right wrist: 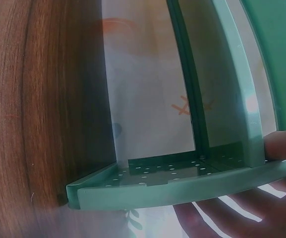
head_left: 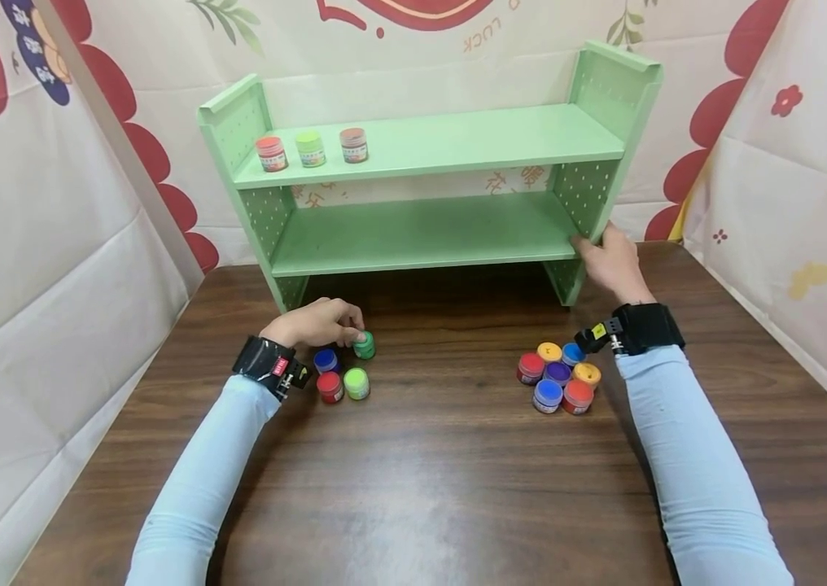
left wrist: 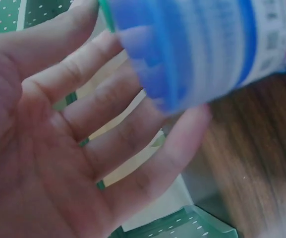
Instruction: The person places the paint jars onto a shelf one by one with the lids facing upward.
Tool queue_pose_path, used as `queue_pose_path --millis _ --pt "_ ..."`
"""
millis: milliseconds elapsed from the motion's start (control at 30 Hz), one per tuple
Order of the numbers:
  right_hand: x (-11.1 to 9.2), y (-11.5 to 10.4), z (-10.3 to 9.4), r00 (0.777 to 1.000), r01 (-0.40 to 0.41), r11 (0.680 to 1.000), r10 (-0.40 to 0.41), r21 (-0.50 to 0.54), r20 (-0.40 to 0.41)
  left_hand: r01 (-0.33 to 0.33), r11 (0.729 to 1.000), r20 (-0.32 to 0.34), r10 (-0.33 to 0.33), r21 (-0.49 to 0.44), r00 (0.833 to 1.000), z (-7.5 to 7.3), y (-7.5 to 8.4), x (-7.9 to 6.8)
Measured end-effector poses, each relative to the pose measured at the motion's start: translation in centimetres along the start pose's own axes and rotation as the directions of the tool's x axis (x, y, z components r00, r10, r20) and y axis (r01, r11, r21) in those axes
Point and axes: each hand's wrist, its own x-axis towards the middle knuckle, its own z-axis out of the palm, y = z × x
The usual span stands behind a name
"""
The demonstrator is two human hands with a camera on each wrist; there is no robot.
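Pinching dark green jar point(head_left: 365, 347) with left fingers point(head_left: 349, 315) near blue, red, lime jars point(head_left: 330, 387) on desk point(head_left: 443, 472); gripping green shelf point(head_left: 421, 233) with right fingers point(head_left: 612, 236).

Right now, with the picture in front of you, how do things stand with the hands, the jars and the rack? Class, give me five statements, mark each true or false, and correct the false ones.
1. The left hand pinches a green-lidded jar. True.
2. The right hand grips one side of the green rack. True.
3. Every jar on the rack stands on its lower shelf. False: the three rack jars stand on the upper shelf.
4. The group of jars nearer the right hand has only blue lids. False: the right-hand group also has red, yellow and purple lids.
5. A red-lidded jar and a light-green-lidded jar stand side by side on the table. True.
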Motion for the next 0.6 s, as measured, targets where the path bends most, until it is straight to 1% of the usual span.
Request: queue_pose_path --millis 100,233,333,467,600 --pt "-0.02 -0.04 -0.03 1.0 0.001 1.0 -0.001 -0.005 -0.002 0.011 1.0 -0.017 -0.012 -0.009 1.0 0.16 -0.02 0.12" --pt "0.02 -0.07 -0.08 1.0 0.004 1.0 -0.004 -0.01 -0.001 -0.011 1.0 -0.054 0.012 0.022 0.998 0.18 -0.15 0.27" --pt "0.15 -0.09 -0.07 1.0 0.007 1.0 -0.007 -0.011 -0.002 -0.032 0.999 -0.075 0.033 0.02 0.997 0.06 -0.09 0.16" --pt "0.29 -0.06 -0.08 1.0 0.011 1.0 -0.011 -0.009 -0.008 -0.042 0.999 -0.076 0.042 -0.001 0.996 -0.03 0.17 0.04" --pt "0.18 0.17 -0.03 1.0 0.003 1.0 -0.003 0.002 -0.002 -0.039 0.999 -0.084 0.041 0.02 0.996 0.27 0.2 0.32"
